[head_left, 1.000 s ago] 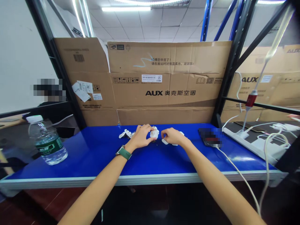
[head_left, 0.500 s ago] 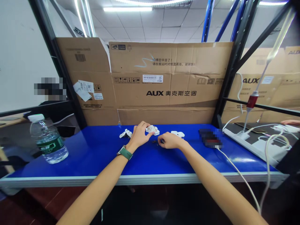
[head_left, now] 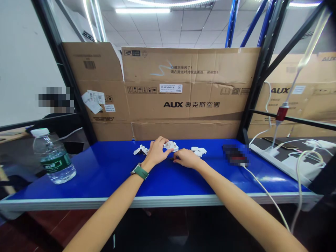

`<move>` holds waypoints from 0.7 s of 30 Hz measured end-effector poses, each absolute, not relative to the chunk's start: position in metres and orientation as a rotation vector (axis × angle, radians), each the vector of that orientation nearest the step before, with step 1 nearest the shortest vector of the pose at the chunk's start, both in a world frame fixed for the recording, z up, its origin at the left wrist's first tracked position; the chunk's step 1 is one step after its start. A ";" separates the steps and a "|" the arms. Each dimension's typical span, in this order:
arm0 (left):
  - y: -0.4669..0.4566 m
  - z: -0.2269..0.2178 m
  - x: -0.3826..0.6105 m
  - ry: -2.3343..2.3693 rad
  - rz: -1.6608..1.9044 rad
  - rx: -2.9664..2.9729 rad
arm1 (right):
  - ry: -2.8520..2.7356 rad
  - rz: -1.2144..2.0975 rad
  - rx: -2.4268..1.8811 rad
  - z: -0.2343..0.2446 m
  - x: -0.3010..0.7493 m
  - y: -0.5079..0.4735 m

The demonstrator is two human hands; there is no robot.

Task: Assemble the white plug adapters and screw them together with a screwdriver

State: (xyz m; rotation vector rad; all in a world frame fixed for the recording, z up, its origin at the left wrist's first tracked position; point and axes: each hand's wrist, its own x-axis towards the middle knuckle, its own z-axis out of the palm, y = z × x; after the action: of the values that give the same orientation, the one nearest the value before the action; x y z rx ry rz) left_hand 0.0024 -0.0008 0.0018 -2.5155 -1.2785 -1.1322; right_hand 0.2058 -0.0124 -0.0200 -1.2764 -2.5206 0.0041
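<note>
My left hand [head_left: 156,151], with a watch on a green strap [head_left: 141,171], has its thumb and fingers round the near side of some small white plastic pieces [head_left: 172,145]. Just right of it, my right hand [head_left: 187,158] is closed in a pinch low over the blue tabletop. What its fingertips hold, if anything, is too small to make out. Tiny dark bits [head_left: 171,159] lie by those fingertips. More white plastic pieces [head_left: 141,149] sit left of my left hand, partly hidden by it. Several rounded white pieces [head_left: 198,151] rest beyond my right wrist.
A water bottle [head_left: 56,157] stands at the left. On the right lie a blurred dark device [head_left: 234,154] with a white cable [head_left: 265,189] and a white power strip [head_left: 282,164]. Cardboard [head_left: 191,119] walls off the back. A person [head_left: 56,101] is beyond the left frame.
My right hand has shifted slightly left, closer to my left hand, covering some of the dark bits and uncovering more of the white pieces on the right. My left hand stays in place.
</note>
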 end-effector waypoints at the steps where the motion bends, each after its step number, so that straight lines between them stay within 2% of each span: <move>1: -0.001 0.002 0.002 -1.276 -1.135 -2.518 | -2.508 -0.011 -1.287 -0.020 0.204 -0.013; 13: -0.003 0.006 0.003 -1.238 -1.311 -2.503 | -2.058 -0.033 -1.274 0.004 0.219 -0.014; 21: -0.019 0.015 0.007 -1.027 -1.316 -2.594 | -1.966 0.637 -0.846 0.014 0.221 -0.018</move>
State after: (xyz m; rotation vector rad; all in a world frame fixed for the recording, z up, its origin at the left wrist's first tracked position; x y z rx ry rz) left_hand 0.0069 -0.0188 0.0147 -2.5943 -1.0275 -1.3157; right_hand 0.2215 -0.0176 0.0138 -0.8463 -1.9661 0.6368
